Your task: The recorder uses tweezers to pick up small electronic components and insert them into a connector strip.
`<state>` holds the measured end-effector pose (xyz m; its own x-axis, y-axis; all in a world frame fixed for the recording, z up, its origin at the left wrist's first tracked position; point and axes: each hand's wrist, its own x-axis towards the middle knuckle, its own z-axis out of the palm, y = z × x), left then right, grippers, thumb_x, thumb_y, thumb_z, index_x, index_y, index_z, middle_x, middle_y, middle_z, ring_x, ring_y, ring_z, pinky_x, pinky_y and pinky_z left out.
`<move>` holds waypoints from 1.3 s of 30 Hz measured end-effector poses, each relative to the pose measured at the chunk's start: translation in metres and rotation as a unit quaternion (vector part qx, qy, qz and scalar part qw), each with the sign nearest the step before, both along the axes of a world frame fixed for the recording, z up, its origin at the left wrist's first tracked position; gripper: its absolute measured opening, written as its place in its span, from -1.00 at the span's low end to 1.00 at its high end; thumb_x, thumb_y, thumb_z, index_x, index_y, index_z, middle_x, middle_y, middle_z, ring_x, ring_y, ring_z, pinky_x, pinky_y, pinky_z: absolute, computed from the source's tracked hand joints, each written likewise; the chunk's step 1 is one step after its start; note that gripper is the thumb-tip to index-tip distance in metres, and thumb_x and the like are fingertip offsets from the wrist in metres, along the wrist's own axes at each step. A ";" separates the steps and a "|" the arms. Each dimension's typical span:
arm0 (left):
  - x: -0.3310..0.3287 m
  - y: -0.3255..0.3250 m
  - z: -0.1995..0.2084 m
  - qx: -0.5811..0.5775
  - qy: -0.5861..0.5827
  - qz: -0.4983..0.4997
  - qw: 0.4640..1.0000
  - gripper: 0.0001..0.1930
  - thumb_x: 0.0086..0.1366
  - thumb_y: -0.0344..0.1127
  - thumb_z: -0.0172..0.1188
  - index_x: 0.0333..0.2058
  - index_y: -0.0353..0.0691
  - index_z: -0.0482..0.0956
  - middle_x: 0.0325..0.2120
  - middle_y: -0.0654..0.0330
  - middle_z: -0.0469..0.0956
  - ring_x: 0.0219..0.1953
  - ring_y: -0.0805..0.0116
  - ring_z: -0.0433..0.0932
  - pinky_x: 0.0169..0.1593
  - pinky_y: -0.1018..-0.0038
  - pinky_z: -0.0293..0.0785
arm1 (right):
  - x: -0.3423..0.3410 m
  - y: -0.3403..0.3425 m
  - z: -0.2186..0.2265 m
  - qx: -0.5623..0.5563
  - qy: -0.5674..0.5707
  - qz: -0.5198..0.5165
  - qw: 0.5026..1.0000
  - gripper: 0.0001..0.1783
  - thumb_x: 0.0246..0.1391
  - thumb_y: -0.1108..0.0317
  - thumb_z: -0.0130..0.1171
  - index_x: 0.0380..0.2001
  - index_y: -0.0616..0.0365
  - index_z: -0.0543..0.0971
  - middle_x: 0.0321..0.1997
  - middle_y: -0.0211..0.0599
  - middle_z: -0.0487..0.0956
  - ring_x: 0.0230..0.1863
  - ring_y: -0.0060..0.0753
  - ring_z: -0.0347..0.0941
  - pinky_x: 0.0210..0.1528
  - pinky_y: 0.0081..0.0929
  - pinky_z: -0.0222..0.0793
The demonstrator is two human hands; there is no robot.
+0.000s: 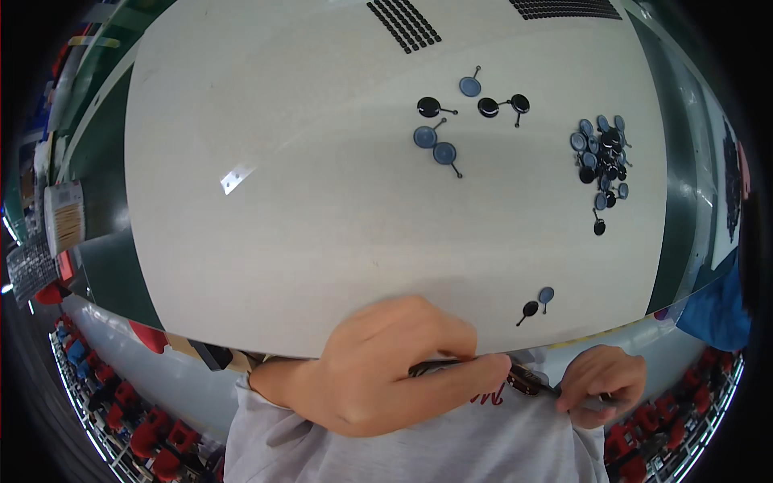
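Just past the table's near edge, my left hand (394, 366) is closed, thumb and fingers gripping a dark elongated part (527, 380) with brownish, shiny details. Its left portion is hidden by the fingers. To its right, my right hand (600, 385) is closed in a pinch at the part's right end. A small shiny bit shows among those fingers, too small to name. Nearest on the table are a black round cap with a thin tail (530, 309) and a grey-blue tailed cap (547, 295).
A heap of black and grey-blue tailed caps (604, 153) lies at the right. Several more (445, 153) are scattered mid-table. Small black pieces stand in rows (407, 28) at the far side. A small shiny plate (233, 179) lies left; a box of sticks (66, 217) stands beyond the left edge.
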<state>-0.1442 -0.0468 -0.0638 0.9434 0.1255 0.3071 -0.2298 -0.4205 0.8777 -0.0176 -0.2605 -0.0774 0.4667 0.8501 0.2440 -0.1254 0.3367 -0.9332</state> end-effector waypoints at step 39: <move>0.001 -0.082 0.036 0.012 -0.096 0.051 0.994 -0.87 -0.06 -0.60 0.04 -0.47 -0.35 0.33 -0.65 0.14 0.41 -0.63 0.37 0.46 -0.57 0.63 0.33 | -0.034 -0.021 0.026 -0.040 -0.071 -0.035 0.996 -0.80 -0.11 0.42 0.03 -0.54 0.36 0.30 -0.78 -0.33 0.39 -0.75 -0.69 0.34 -0.77 -0.81 0.17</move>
